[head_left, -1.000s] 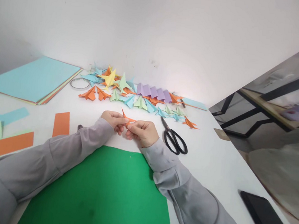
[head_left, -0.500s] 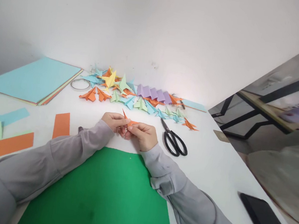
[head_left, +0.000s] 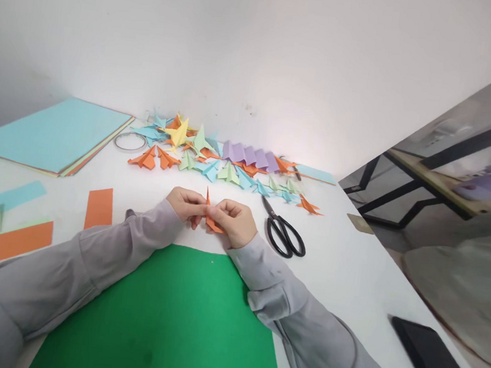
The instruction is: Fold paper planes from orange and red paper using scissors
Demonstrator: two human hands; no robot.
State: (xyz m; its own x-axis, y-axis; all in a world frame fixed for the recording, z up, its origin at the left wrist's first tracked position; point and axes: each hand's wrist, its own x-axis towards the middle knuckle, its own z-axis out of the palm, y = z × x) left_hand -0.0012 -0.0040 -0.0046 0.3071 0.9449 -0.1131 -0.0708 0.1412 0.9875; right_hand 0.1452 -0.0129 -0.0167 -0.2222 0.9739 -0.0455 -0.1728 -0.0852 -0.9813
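Between my two hands is a small folded piece of orange paper (head_left: 213,224), its thin pointed tip sticking up. My left hand (head_left: 185,204) pinches it from the left, and my right hand (head_left: 236,221) grips it from the right with thumb and fingers. Fingertips cover part of the folds. Both hands are just above the white table, beyond the far edge of a green sheet (head_left: 169,311). To the right of my right hand lie black-handled scissors (head_left: 284,233), blades pointing away.
Folded paper shapes in several colours, such as a yellow one (head_left: 180,132) and a purple pleated strip (head_left: 251,156), line the wall. At left are a stack of coloured sheets (head_left: 56,133), a tape roll (head_left: 129,142) and orange strips (head_left: 100,207). A dark tablet-like device (head_left: 437,365) lies at right.
The orange paper has turned in my fingers: its tip now points more upright and its lower part shows below my right thumb. My hands stay in nearly the same place.
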